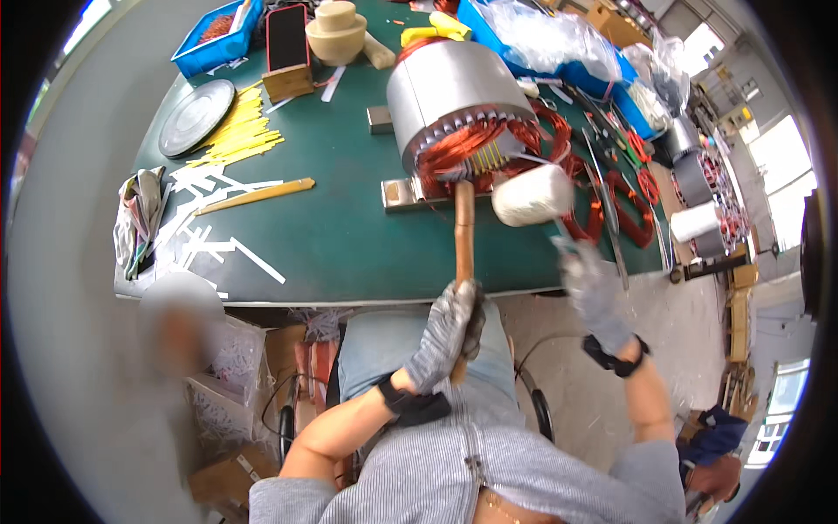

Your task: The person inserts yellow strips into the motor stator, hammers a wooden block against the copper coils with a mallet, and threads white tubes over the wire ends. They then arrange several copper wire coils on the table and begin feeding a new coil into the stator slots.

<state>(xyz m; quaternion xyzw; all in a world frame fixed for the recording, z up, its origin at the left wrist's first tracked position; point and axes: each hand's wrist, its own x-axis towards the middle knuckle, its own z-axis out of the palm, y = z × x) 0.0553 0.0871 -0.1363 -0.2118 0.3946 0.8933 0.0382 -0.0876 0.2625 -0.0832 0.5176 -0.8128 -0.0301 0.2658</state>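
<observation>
In my gloved left hand (447, 332) is a wooden stick (465, 231), its fingers wrapped round the lower part. The stick's far end meets the front of a silver motor stator (454, 87), at the lower edge of its copper windings (463, 150). My gloved right hand (595, 284), smeared by motion, is closed on the thin handle of a white-headed mallet (532, 196). The mallet head hangs just right of the stick, apart from it. Metal support blocks (403, 194) lie under the stator.
Yellow strips (240, 131), a round metal plate (197, 118) and white paper strips (209, 236) lie left on the green table (340, 244). A phone (287, 39) leans on a wooden block. Loose copper coils (633, 210) and hand tools lie right; blue bins (602, 79) stand behind.
</observation>
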